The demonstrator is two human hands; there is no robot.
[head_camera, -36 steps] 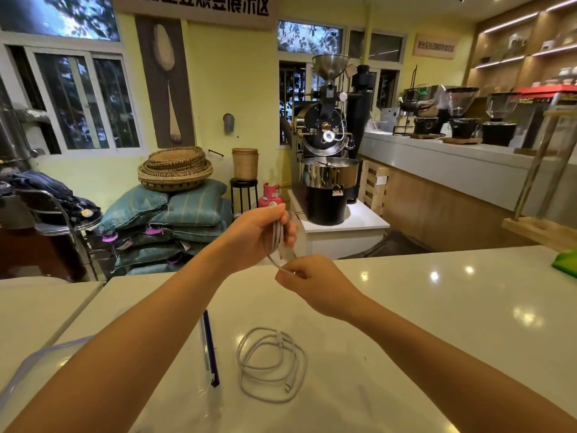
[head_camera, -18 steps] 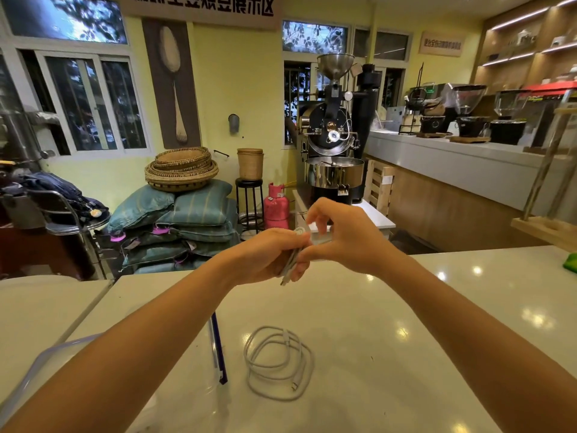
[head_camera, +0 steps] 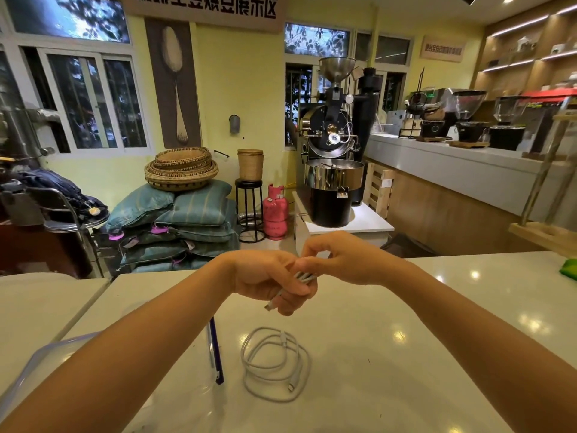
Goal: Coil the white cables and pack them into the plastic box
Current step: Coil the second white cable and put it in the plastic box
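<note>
Holding a bundled white cable (head_camera: 301, 281) above the table (head_camera: 406, 354), the left hand (head_camera: 268, 278) clamps the loops while the right hand (head_camera: 346, 260) pinches its end (probably securing it); a second coil (head_camera: 274, 364) lies beside the plastic box (head_camera: 28, 370).

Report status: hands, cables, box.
Left hand shut on bundled cable, right hand pinching its end. Second cable coiled loose on counter. Plastic box lower left, no cable visible inside. Nothing blocking.

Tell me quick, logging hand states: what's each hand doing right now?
Left hand: closed around a bundled white cable.
Right hand: fingertips pinched on the same bundle's top end.
</note>
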